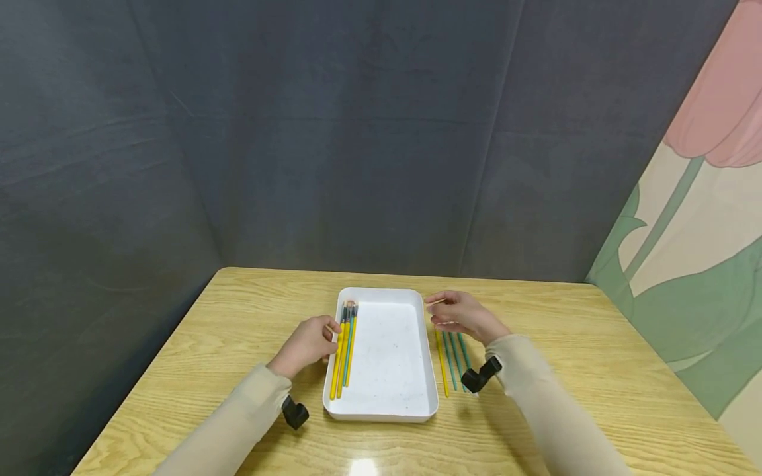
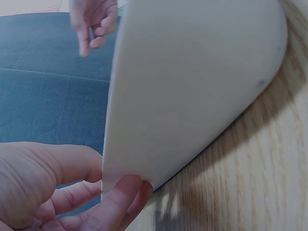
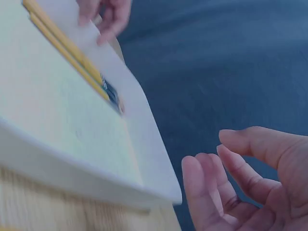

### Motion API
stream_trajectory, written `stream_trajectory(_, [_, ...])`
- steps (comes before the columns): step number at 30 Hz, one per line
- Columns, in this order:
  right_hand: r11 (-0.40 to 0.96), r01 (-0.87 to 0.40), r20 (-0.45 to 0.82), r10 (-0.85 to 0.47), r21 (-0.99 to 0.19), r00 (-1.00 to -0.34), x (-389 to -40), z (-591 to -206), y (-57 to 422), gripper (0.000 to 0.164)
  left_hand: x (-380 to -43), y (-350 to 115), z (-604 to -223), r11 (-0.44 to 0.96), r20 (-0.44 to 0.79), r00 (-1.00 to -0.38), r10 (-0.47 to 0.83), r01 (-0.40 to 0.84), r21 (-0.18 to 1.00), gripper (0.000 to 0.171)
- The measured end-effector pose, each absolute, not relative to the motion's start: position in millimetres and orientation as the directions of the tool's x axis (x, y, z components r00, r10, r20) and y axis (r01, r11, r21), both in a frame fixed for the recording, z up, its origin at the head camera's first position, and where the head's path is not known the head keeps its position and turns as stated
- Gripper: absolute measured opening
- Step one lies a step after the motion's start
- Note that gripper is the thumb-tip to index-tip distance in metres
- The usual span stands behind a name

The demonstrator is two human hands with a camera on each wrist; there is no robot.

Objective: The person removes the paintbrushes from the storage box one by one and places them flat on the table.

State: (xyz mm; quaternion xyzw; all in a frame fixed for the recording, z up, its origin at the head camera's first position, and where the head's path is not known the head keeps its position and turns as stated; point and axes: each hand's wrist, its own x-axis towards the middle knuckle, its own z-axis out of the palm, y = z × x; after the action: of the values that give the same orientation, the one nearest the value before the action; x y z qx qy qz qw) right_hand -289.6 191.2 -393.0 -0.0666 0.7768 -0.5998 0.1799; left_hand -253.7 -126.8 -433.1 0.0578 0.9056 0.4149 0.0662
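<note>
A white rectangular tray [image 1: 389, 357] lies on the table, with several yellow and teal paintbrushes [image 1: 341, 360] side by side along its inner left wall, bristles toward the far end. My left hand [image 1: 306, 344] pinches the tray's left rim. Its thumb and fingertips show against the outer wall [image 2: 192, 86] in the left wrist view. My right hand [image 1: 464, 312] hovers beside the tray's far right corner with fingers loosely bent. Nothing is between them in the right wrist view. Below this hand, yellow and teal brushes [image 1: 442, 363] lie right of the tray, their upper ends hidden.
The wood-grain table [image 1: 262, 297] extends to both sides of the tray. A dark cloth screen [image 1: 357, 145] stands behind the table and along its left. On the right is a wall panel [image 1: 690, 264] painted with a pink flower and green leaves.
</note>
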Motion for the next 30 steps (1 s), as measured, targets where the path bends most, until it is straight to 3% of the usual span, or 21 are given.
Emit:
stream_trajectory(15, [0.290, 0.110, -0.212, -0.350, -0.951, -0.912, -283.5, -385.2, 94.3, 0.022, -255.2, -126.4, -432.8, 0.650, -0.083, -0.986, 0.147, 0.033, 0.759, 0.027])
stream_trajectory(30, [0.436, 0.148, -0.300, -0.305, -0.888, -0.904, -297.6, -415.9, 46.0, 0.023, -255.9, -127.7, -434.0, 0.652, -0.043, -0.986, 0.158, 0.072, 0.754, 0.026])
